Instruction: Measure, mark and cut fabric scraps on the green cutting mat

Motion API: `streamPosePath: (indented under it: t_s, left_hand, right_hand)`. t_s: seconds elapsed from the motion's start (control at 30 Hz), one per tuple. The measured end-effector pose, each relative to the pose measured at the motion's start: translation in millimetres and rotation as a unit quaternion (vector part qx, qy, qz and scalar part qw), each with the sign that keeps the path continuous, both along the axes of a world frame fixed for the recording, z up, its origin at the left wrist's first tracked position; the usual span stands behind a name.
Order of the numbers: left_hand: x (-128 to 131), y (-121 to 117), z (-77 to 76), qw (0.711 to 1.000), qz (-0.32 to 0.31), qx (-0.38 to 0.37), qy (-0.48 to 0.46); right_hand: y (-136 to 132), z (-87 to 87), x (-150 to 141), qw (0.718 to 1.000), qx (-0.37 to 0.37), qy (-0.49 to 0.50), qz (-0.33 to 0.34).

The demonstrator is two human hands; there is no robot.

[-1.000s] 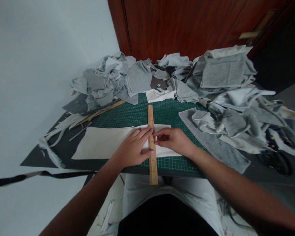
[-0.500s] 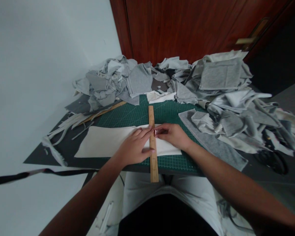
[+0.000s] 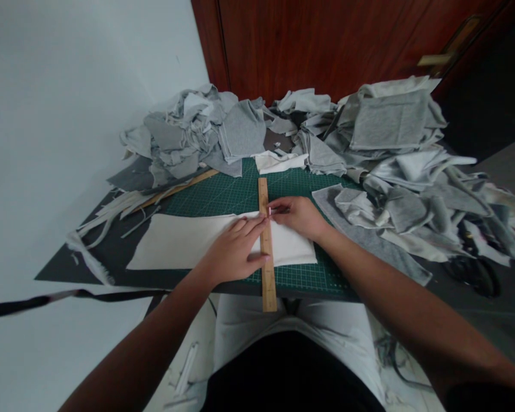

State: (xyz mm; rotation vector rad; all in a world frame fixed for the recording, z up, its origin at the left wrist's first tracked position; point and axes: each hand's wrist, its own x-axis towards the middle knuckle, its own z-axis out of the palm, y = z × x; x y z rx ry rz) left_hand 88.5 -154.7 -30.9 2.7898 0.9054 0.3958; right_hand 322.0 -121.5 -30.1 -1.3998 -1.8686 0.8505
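Note:
A strip of white cloth point(image 3: 175, 243) lies flat across the green cutting mat point(image 3: 326, 278). Crossing it front to back is a wooden ruler point(image 3: 268, 280), whose near end sticks out past the table edge. My left hand point(image 3: 234, 252) lies flat on the cloth with fingers spread, its fingertips and thumb pressing on the ruler's left side. On the ruler's other side, my right hand point(image 3: 298, 216) is closed in a pinch on a small pale pink stick point(image 3: 269, 212), perhaps chalk. The stick's tip is at the ruler's right edge, near the cloth's far edge.
Piles of grey and white cloth scraps point(image 3: 189, 129) line the back, and a larger heap point(image 3: 395, 123) fills the right side. A second wooden strip point(image 3: 180, 187) and pale cloth strips point(image 3: 111, 213) lie at left. A wooden door point(image 3: 326, 46) stands behind.
My right hand has slid away from me along the ruler's right edge with the small stick. The left hand stays on the ruler. The whole view has shifted slightly.

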Motion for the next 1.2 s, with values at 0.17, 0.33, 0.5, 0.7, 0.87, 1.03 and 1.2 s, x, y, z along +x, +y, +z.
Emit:
streamPosePath:
  t_s: [0.17, 0.33, 0.5, 0.7, 0.87, 1.03, 1.2]
  left_hand:
    - [-0.4, -0.3, -0.5, 1.000, -0.001, 0.007, 0.007]
    - [-0.2, 0.0, -0.7, 1.000, 0.000, 0.006, 0.006]
    - [0.1, 0.0, 0.7, 1.000, -0.003, 0.003, 0.006]
    - [-0.5, 0.0, -0.6, 1.000, 0.002, 0.002, 0.010]
    - [-0.9, 0.1, -2.1, 1.000, 0.000, 0.003, -0.001]
    - [-0.9, 0.2, -1.5, 1.000, 0.000, -0.001, -0.006]
    - [0.4, 0.2, -0.8, 1.000, 0.001, 0.001, 0.003]
  right_hand:
    - [9.1, -0.5, 0.2, 1.000, 0.018, -0.005, -0.002]
    - [15.6, 0.1, 1.1, 1.000, 0.029, -0.005, -0.005]
    - [21.8, 0.1, -0.1, 1.000, 0.019, 0.009, -0.009]
    - [33.8, 0.5, -2.6, 0.999, -0.027, 0.017, -0.036]
    - [28.9, 10.1, 9.0, 0.994, 0.075, -0.033, -0.077]
    - [-21.9, 14.8, 3.1, 0.990, 0.102, -0.027, -0.091]
    - [-61.8, 5.1, -20.8, 0.988, 0.076, -0.079, -0.111]
